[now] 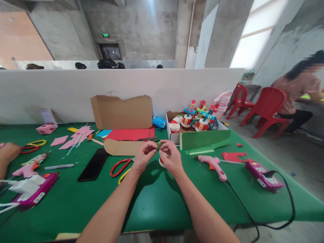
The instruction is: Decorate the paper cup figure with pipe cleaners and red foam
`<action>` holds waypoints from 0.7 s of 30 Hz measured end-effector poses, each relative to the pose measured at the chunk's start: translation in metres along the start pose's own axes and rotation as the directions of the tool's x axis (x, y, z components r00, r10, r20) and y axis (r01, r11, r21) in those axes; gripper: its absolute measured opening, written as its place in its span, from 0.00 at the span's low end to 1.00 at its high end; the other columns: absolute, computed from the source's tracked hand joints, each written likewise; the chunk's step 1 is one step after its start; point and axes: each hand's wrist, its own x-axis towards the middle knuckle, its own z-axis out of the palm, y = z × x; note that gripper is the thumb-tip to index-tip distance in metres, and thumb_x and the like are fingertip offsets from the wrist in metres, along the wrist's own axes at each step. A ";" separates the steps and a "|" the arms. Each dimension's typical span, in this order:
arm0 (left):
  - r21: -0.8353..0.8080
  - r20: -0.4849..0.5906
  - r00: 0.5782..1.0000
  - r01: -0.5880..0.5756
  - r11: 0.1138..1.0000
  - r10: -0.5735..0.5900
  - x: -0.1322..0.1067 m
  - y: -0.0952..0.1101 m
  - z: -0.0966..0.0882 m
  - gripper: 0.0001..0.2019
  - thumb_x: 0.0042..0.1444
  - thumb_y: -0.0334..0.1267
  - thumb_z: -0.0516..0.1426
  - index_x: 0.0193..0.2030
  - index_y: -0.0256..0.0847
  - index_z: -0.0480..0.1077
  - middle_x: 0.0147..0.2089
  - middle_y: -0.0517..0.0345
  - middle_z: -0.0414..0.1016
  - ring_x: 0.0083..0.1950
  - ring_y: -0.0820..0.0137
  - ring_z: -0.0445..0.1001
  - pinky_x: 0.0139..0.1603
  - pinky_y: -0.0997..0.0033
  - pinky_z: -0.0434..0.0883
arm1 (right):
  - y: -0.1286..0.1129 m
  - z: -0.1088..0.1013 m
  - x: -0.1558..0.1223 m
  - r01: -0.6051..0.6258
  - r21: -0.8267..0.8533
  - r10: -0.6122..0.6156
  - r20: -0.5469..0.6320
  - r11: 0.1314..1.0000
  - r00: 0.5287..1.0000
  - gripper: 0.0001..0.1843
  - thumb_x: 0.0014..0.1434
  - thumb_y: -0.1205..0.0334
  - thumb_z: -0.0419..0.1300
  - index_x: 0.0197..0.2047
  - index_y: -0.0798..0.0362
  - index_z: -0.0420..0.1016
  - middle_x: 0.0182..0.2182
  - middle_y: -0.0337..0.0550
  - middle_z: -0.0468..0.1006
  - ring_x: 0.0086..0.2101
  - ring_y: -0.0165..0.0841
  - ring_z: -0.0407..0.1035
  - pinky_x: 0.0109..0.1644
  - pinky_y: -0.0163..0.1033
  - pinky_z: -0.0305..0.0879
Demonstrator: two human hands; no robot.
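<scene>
Both hands meet above the middle of the green counter (157,202); the left hand (143,156) and right hand (171,156) each have their grip pressed together on a small green-and-dark coil (159,145), pinching it from either side between thumb and fingertips; the coil is held up off the counter, between the two hands. Just below the right hand, partly hidden by it, a small red-and-white cup (161,162) stands on the counter; whether the hand touches it cannot be told.

Left of the hands lie red-and-yellow scissors (120,167), and beyond them a black phone (94,164); a curved piece of cardboard (121,147) lies just behind the hands, with a red sheet (130,134) behind that. To the right a pink glue gun (214,164) lies on the counter, its black cord running off the edge; further right sits a purple power strip (264,175). Behind, a white box (196,130) holds finished toys in red, blue and green. At the far left edge another person's hand (8,153) rests near a second pair of scissors (31,146); a seated person is well apart at the right.
</scene>
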 end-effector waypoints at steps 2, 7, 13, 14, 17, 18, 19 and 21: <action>0.008 0.006 1.000 0.003 1.000 -0.003 0.000 0.000 0.000 0.11 0.46 0.43 0.66 0.31 0.39 0.73 0.34 0.57 0.71 0.37 0.71 0.70 0.40 0.73 0.68 | 0.000 0.000 0.000 -0.007 -0.010 0.007 -0.006 1.000 1.000 0.02 0.54 0.66 0.57 0.32 0.50 0.68 0.44 0.49 0.72 0.44 0.35 0.70 0.42 0.40 0.72; 0.010 0.012 0.999 0.036 0.999 -0.036 -0.001 0.000 0.000 0.11 0.46 0.43 0.66 0.34 0.39 0.74 0.34 0.57 0.73 0.37 0.71 0.71 0.41 0.73 0.69 | 0.001 0.000 0.001 -0.024 -0.014 0.024 -0.012 1.000 1.000 0.01 0.54 0.66 0.56 0.32 0.50 0.67 0.45 0.49 0.72 0.45 0.36 0.70 0.41 0.40 0.72; 0.064 -0.045 0.997 0.073 0.995 -0.070 -0.001 0.001 0.004 0.12 0.45 0.43 0.66 0.32 0.39 0.72 0.31 0.59 0.73 0.34 0.73 0.71 0.37 0.73 0.69 | 0.002 0.001 0.001 -0.045 0.019 0.046 -0.014 0.999 0.999 0.01 0.54 0.65 0.56 0.32 0.50 0.67 0.45 0.49 0.72 0.45 0.36 0.70 0.41 0.40 0.72; 0.071 -0.050 0.996 0.073 0.995 -0.070 -0.001 0.001 0.005 0.13 0.44 0.43 0.66 0.32 0.39 0.72 0.31 0.60 0.73 0.33 0.73 0.71 0.37 0.73 0.69 | 0.002 0.001 0.001 -0.049 0.022 0.049 -0.013 0.999 0.999 0.01 0.54 0.65 0.56 0.32 0.50 0.67 0.45 0.49 0.72 0.45 0.36 0.70 0.41 0.40 0.72; 0.085 -0.055 0.996 0.068 0.994 -0.064 0.000 0.002 0.005 0.13 0.44 0.44 0.66 0.31 0.39 0.72 0.30 0.60 0.73 0.32 0.73 0.70 0.36 0.74 0.69 | 0.003 0.001 0.001 -0.063 0.032 0.064 -0.012 0.997 0.998 0.01 0.54 0.65 0.57 0.32 0.51 0.67 0.45 0.49 0.72 0.44 0.35 0.70 0.43 0.40 0.72; 0.088 -0.052 0.997 0.067 0.994 -0.063 0.000 0.002 0.005 0.13 0.44 0.44 0.66 0.31 0.38 0.72 0.29 0.60 0.73 0.32 0.73 0.70 0.36 0.74 0.69 | 0.003 0.001 0.001 -0.070 0.040 0.070 -0.012 0.997 0.997 0.01 0.54 0.64 0.57 0.32 0.51 0.67 0.45 0.49 0.72 0.44 0.35 0.70 0.43 0.40 0.72; 0.089 -0.047 0.997 0.067 0.994 -0.063 0.000 0.002 0.005 0.13 0.44 0.44 0.66 0.31 0.38 0.72 0.29 0.60 0.73 0.32 0.73 0.70 0.36 0.73 0.69 | 0.004 0.002 0.001 -0.074 0.048 0.075 -0.013 0.996 0.997 0.01 0.54 0.64 0.57 0.32 0.51 0.67 0.45 0.49 0.72 0.44 0.35 0.70 0.43 0.41 0.72; 0.091 -0.038 0.997 0.067 0.994 -0.063 0.000 0.003 0.006 0.13 0.44 0.45 0.66 0.31 0.38 0.72 0.29 0.60 0.73 0.32 0.73 0.70 0.36 0.73 0.69 | 0.004 0.002 0.001 -0.079 0.066 0.080 -0.015 0.995 0.997 0.01 0.54 0.64 0.57 0.32 0.51 0.67 0.45 0.49 0.71 0.44 0.35 0.70 0.44 0.41 0.72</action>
